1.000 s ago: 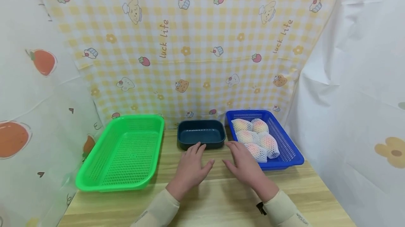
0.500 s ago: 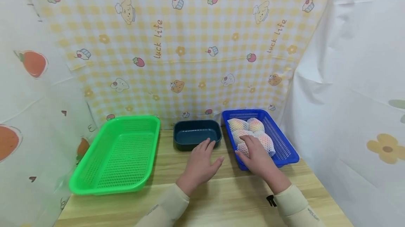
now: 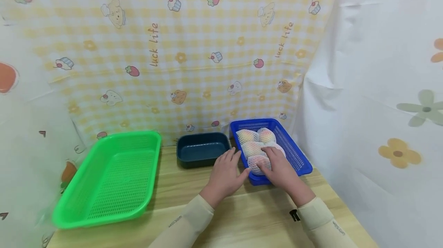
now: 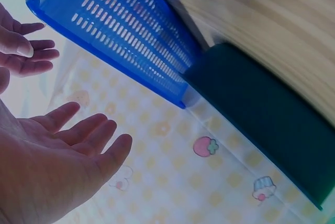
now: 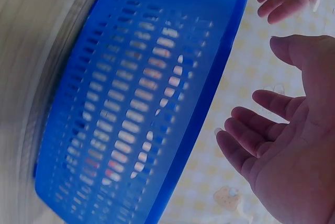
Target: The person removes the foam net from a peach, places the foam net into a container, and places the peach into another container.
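Note:
Several round fruits in white foam nets [image 3: 252,149] lie together in a blue slotted basket [image 3: 300,163] at the back right. Over the near part of that basket hovers my right hand [image 3: 282,171], its fingers relaxed and spread, grasping nothing; it hides part of the nearest fruits in the head view. My left hand [image 3: 226,175] is in the air just left of the basket's near corner, fingers loosely extended and holding nothing. In the right wrist view, the fruits show only through the slots of the basket wall [image 5: 125,103]; both hands stand above its rim.
A dark teal rectangular box [image 3: 202,159] stands left of the blue basket, by the back cloth. Farther left is a large bright green slotted basket [image 3: 149,186]. A checked cloth [image 3: 194,48] hangs behind the wooden table [image 3: 242,217], with white sheets at both sides.
Both hands have moved right: the right hand from beside the blue basket to above its fruits, the left from the teal box toward the basket. The head view has turned slightly right.

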Available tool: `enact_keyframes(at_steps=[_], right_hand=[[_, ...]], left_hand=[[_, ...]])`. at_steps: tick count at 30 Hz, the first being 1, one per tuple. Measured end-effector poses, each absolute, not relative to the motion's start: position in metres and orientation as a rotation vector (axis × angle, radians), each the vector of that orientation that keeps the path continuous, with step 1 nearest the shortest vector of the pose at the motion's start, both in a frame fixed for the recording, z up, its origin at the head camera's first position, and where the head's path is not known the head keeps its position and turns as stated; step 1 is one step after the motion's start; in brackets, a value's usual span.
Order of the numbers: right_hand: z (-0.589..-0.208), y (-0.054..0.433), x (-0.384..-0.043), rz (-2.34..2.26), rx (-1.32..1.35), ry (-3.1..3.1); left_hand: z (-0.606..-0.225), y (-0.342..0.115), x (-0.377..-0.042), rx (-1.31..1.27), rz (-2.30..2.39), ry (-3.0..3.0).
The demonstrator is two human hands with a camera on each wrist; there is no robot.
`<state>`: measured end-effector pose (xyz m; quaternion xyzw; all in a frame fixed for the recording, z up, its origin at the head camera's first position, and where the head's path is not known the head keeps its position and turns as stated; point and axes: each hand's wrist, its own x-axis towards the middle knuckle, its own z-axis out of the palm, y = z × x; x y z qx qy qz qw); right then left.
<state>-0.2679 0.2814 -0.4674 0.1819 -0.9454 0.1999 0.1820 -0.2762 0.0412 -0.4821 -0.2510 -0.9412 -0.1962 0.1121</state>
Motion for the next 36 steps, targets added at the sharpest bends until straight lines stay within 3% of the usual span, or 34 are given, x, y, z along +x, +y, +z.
enact_keyframes(at_steps=[13, 36], right_hand=[[-0.47, 0.296, -0.271, 0.526, 0.49, -2.656], [-0.482, 0.309, -0.293, 0.505, 0.512, -2.781]], left_hand=[[-0.479, 0.065, -0.281, -0.813, -0.548, -2.748], [-0.522, 0.086, -0.297, -0.809, -0.411, -2.848]])
